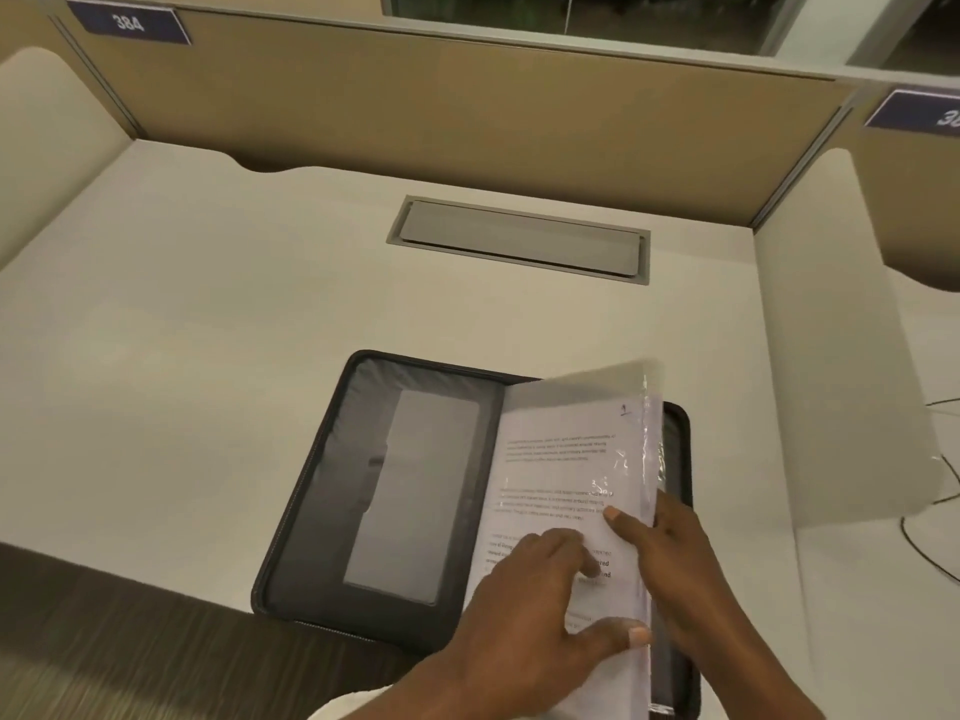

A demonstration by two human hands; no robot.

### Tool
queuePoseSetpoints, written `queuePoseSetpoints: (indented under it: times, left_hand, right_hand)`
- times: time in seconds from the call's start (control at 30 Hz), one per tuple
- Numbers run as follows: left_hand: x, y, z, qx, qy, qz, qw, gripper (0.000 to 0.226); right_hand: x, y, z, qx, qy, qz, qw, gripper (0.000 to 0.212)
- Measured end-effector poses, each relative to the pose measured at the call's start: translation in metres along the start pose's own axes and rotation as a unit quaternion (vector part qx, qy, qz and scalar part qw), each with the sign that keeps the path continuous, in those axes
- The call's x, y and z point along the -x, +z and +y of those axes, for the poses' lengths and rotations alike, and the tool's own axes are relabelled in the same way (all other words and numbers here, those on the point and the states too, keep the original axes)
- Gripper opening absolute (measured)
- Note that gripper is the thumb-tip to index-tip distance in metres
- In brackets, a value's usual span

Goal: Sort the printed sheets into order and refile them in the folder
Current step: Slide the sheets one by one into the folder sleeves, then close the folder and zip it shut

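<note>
1. Sheets [561, 459]: a white stack on the right half of the open folder [322, 511], at the near edge of the bench [208, 304]. Printed text on the top page and a "1" in its far right corner. Right edge lifted off the folder, with crinkled clear plastic [647, 449] running along it.
2. Left hand [530, 589]: laid on top of the near part of the stack, fingers [571, 543] slightly bent with tips pressing the page, thumb stretched out to the right edge. Pressing, not gripping.
3. Right hand [670, 558]: pinching the raised right edge, thumb on the top page, fingers tucked under the stack.
4. Folder: dark and zip-edged, lying flat, left half bare with a grey pocket panel.
5. Dark wood-grain surface [104, 641] below the bench's near edge, at left.
6. Thin cables [935, 511] off to the right, beyond the side panel.
7. Grey hatch [519, 241] set flush into the bench, past the folder.
8. Tan partition [467, 111] along the far edge, with a blue label [127, 23] reading "384" at its upper left.
</note>
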State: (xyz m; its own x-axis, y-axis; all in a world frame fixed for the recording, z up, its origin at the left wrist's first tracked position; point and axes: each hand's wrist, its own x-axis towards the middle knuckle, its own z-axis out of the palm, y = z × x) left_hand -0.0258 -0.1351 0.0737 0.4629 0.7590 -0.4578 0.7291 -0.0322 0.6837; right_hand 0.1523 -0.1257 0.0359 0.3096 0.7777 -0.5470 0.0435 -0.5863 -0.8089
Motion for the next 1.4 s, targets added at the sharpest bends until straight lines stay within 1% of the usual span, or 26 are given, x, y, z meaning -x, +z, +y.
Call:
queuePoseSetpoints:
  times: [0.07,0.13,0.2,0.27,0.33,0.4,0.47,0.53,0.67,0.73,0.8,0.83,0.9,0.97,1.0,1.07,1.2,1.3,1.4]
  left_hand:
    - [-0.011,0.007,-0.010,-0.040,0.012,0.008,0.999,0.052]
    - [-0.025,0.017,-0.031,-0.111,0.007,0.016,0.994,0.055]
    - [-0.037,0.025,-0.052,-0.170,-0.025,0.013,0.985,0.073]
    - [-0.045,0.032,-0.069,-0.194,-0.048,0.004,0.980,0.092]
    - [-0.046,0.039,-0.079,-0.213,-0.047,-0.003,0.976,0.108]
    - [-0.045,0.047,-0.084,-0.241,-0.040,-0.002,0.970,0.119]
    - [-0.044,0.055,-0.086,-0.254,-0.036,0.003,0.967,0.124]
    - [-0.043,0.060,-0.089,-0.252,-0.039,0.005,0.967,0.125]
    - [-0.045,0.063,-0.091,-0.259,-0.038,0.003,0.965,0.127]
    - [-0.047,0.063,-0.093,-0.271,-0.039,-0.001,0.962,0.127]
    - [-0.048,0.062,-0.096,-0.280,-0.040,-0.004,0.959,0.126]
    - [-0.049,0.061,-0.097,-0.280,-0.040,-0.003,0.959,0.126]
    - [-0.050,0.061,-0.099,-0.281,-0.039,0.000,0.959,0.126]
    - [-0.050,0.061,-0.101,-0.280,-0.033,0.002,0.959,0.125]
    - [-0.049,0.062,-0.102,-0.278,-0.029,0.006,0.960,0.125]
    - [-0.048,0.061,-0.107,-0.267,-0.018,0.015,0.963,0.124]
    - [-0.046,0.056,-0.113,-0.246,0.002,0.008,0.969,0.123]
    - [-0.045,0.048,-0.118,-0.252,0.022,-0.007,0.967,0.121]
    - [-0.043,0.031,-0.129,-0.226,0.052,-0.034,0.972,0.113]
  right_hand:
    - [-0.007,-0.010,0.012,-0.008,0.018,0.001,1.000,0.022]
    - [-0.013,-0.017,0.022,-0.029,0.032,-0.007,0.999,0.019]
    - [-0.019,-0.023,0.032,-0.033,0.036,-0.011,0.999,0.018]
    - [-0.025,-0.028,0.044,-0.015,0.027,-0.014,0.999,0.019]
    - [-0.033,-0.030,0.058,0.032,0.008,-0.014,0.999,0.024]
    - [-0.039,-0.030,0.070,0.089,-0.016,-0.017,0.996,0.031]
    - [-0.046,-0.029,0.082,0.122,-0.035,0.001,0.992,0.035]
    - [-0.050,-0.027,0.090,0.137,-0.053,0.035,0.989,0.042]
    - [-0.047,-0.021,0.094,0.139,-0.085,0.097,0.982,0.056]
    - [-0.044,-0.016,0.097,0.165,-0.137,0.125,0.969,0.068]
    - [-0.043,-0.011,0.100,0.231,-0.181,0.155,0.943,0.081]
    - [-0.043,-0.010,0.104,0.274,-0.205,0.167,0.925,0.082]
    - [-0.046,-0.007,0.112,0.362,-0.254,0.172,0.881,0.075]
    - [-0.048,-0.004,0.121,0.426,-0.270,0.151,0.850,0.071]
    - [-0.048,-0.002,0.125,0.445,-0.269,0.136,0.843,0.075]
    - [-0.048,0.004,0.132,0.459,-0.265,0.114,0.840,0.086]
    - [-0.049,0.011,0.135,0.468,-0.273,0.108,0.834,0.098]
    - [-0.050,0.013,0.141,0.479,-0.285,0.120,0.821,0.098]
    - [-0.050,0.013,0.144,0.488,-0.290,0.142,0.811,0.089]
